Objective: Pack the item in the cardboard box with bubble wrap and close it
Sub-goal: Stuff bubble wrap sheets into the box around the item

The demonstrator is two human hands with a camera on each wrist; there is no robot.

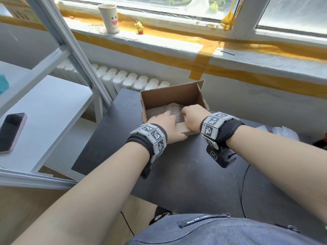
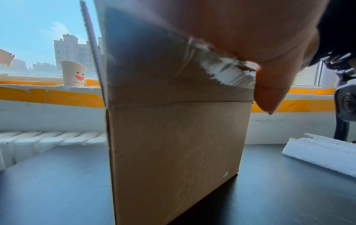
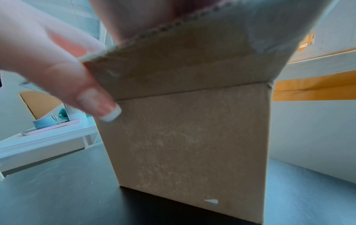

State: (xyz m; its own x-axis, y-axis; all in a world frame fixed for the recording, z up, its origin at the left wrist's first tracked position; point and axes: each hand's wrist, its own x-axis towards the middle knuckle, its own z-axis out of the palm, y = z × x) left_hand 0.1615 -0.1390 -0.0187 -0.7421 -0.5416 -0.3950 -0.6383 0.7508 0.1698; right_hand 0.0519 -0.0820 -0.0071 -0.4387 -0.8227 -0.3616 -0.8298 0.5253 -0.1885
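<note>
Both hands, left hand (image 1: 165, 123) flat, right hand (image 1: 192, 115) curled, tuck bubble wrap (image 1: 159, 110) inside the cardboard box (image 1: 169, 96); flaps remain unclosed.

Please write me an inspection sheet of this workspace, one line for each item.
Surface: black table, matte, box stands on it.
Job's things: cardboard box open, flaps up; bubble wrap inside it; the item itself cannot be made out.
Clutter: spare bubble wrap at the table's right edge.
Grippers: left hand reaches into the box, fingers on the wrap; right hand curled at the near edge, grip unclear.
Cables: thin black cable running over the table's near right part.
Surroundings: phone on the white shelf; paper cup and small toy figure on the windowsill; radiator below.
</note>
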